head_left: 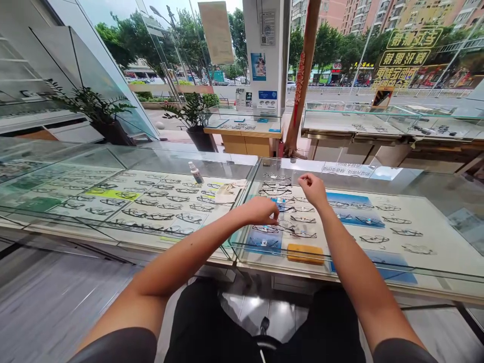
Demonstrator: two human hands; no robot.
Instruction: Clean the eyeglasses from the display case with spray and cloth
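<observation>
My left hand (263,210) hangs over the right-hand glass display case (378,272), its thumb and fingers pinched on a thin-framed pair of eyeglasses (286,226). The lenses of this pair sit just below and right of my fingertips, over other frames seen through the glass. Raised a little farther back and to the right, my right hand (312,188) has its fingers curled together. Anything between those fingertips is too small to make out. Below my hands, an orange-yellow case (305,253) lies near the counter's front edge.
A small spray bottle (195,173) and a crumpled pale cloth (229,192) are on the left display case (151,236), which holds rows of eyeglasses. Blue display mats (355,201) lie under some frames at right. Potted plants (202,136) and a wooden post (302,96) stand beyond.
</observation>
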